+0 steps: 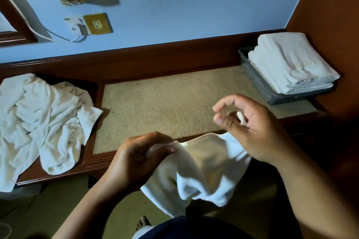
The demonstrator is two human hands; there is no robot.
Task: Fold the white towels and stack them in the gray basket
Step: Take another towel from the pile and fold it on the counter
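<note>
A white towel (pixel 198 172) hangs crumpled between my two hands, in front of the table's near edge. My left hand (pixel 139 159) grips one end of it in curled fingers. My right hand (pixel 252 130) is higher, to the right, with its fingers curled; a bit of the towel shows between them and the cloth runs under the palm. The gray basket (pixel 256 81) sits at the table's far right, with folded white towels (pixel 291 62) stacked in it. A heap of unfolded white towels (pixel 42 120) lies on the left.
The beige table top (pixel 159 106) lies between the heap and the basket, framed in dark wood. A blue wall with a socket and white cable (pixel 77 31) rises behind. A brown panel closes the right side.
</note>
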